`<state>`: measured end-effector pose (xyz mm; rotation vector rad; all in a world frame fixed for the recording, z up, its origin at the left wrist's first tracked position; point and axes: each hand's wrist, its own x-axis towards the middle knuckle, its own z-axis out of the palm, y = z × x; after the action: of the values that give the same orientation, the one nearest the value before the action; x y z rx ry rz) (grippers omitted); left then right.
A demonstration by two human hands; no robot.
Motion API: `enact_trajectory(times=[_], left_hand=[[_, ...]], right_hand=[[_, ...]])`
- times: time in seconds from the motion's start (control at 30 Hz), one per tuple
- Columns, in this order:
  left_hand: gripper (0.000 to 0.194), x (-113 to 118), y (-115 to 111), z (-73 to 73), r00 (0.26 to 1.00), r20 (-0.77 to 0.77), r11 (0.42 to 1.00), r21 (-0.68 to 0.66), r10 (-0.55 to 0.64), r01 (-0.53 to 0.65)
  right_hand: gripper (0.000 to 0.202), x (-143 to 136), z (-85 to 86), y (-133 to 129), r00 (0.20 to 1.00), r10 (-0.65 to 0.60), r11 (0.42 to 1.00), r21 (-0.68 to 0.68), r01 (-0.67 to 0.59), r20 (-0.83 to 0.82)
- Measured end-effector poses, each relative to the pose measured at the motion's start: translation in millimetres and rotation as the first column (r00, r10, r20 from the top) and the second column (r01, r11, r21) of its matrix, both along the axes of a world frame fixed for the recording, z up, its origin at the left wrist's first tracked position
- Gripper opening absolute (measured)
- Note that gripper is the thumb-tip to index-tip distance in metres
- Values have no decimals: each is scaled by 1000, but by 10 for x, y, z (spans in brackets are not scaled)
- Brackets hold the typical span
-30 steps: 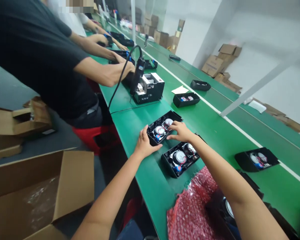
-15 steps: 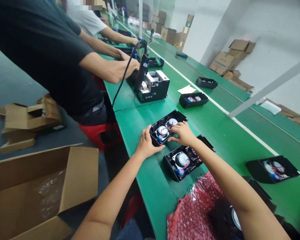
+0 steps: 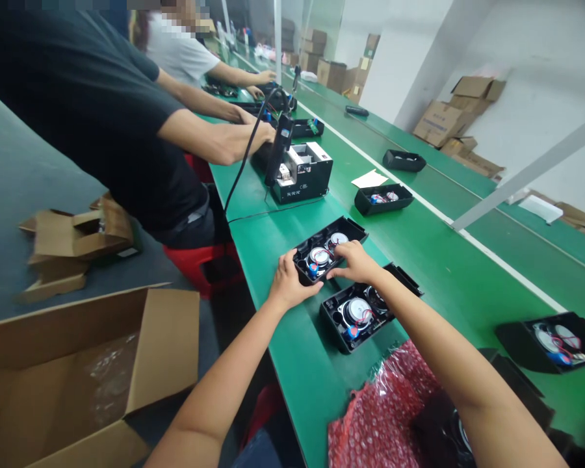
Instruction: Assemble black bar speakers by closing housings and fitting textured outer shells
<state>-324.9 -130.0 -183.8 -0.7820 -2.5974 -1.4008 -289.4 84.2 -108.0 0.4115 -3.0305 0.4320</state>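
Note:
An oblong black speaker housing (image 3: 332,229) lies on the green table, its inside facing up. Two round silver speakers, red wires and a small blue part show in it. My left hand (image 3: 288,281) grips its near left end, thumb along the front wall and fingers around the corner. Over the front wall, near the right-hand speaker, my right hand (image 3: 353,262) is closed, with the thumb outside and the fingertips inside by the wires. Under my right wrist, a second speaker housing (image 3: 338,323) of the same kind sits closer to me, partly covered by the forearm.
Red bubble wrap (image 3: 370,416) lies at the near edge, beside another dark housing. More open housings (image 3: 385,203) stand along the table (image 3: 433,260). Beyond my work is a black-and-white machine (image 3: 305,175) with a cable; a co-worker's arm (image 3: 214,140) reaches behind it. An open carton (image 3: 168,344) stands at left.
The view has shifted slightly, so most things sit a little further right. Both my hands stay at the same housing, with the right fingers moved only slightly.

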Motion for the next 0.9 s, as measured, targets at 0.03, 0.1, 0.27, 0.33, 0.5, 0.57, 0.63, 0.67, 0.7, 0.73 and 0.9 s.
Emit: enact_trajectory(times=[0.03, 0.1, 0.27, 0.33, 0.5, 0.57, 0.63, 0.67, 0.7, 0.73, 0.9], left_hand=[[100, -1, 2, 1, 1000, 3, 1000, 4, 3, -3], [98, -1, 3, 8, 1000, 17, 1000, 6, 12, -12], [97, 5, 0, 45, 999, 49, 1000, 7, 18, -19], [95, 5, -2, 61, 997, 69, 1000, 9, 26, -27], [94, 5, -10, 78, 996, 86, 999, -8, 35, -34], [94, 4, -11, 70, 998, 53, 1000, -10, 30, -30], [93, 0, -9, 57, 999, 33, 999, -7, 40, -39], [93, -2, -8, 50, 998, 31, 999, -6, 47, -46], [92, -4, -7, 46, 998, 33, 999, -8, 52, -52], [92, -5, -7, 43, 998, 36, 998, -12, 54, -54], [94, -8, -10, 56, 998, 47, 999, -20, 44, -43]], right_hand=[[49, -2, -7, 7, 1000, 0, 1000, -11, 0, -4], [49, -10, -18, 18, 1000, 1, 1000, -31, -2, -4], [46, -51, -22, 23, 1000, -4, 998, -64, 5, 26], [46, -64, -14, 15, 999, -4, 998, -69, 7, 43], [48, -56, 9, -8, 997, -19, 998, -64, 24, 73], [48, -51, 19, -16, 997, -29, 998, -55, 33, 77], [48, -54, 29, -25, 997, -32, 999, -42, 35, 76], [48, -56, 35, -29, 997, -31, 999, -35, 34, 75], [49, -58, 41, -33, 997, -31, 999, -27, 33, 74], [49, -59, 46, -37, 997, -32, 999, -18, 33, 72], [52, -26, 65, -47, 999, -26, 999, 39, 25, 36]])
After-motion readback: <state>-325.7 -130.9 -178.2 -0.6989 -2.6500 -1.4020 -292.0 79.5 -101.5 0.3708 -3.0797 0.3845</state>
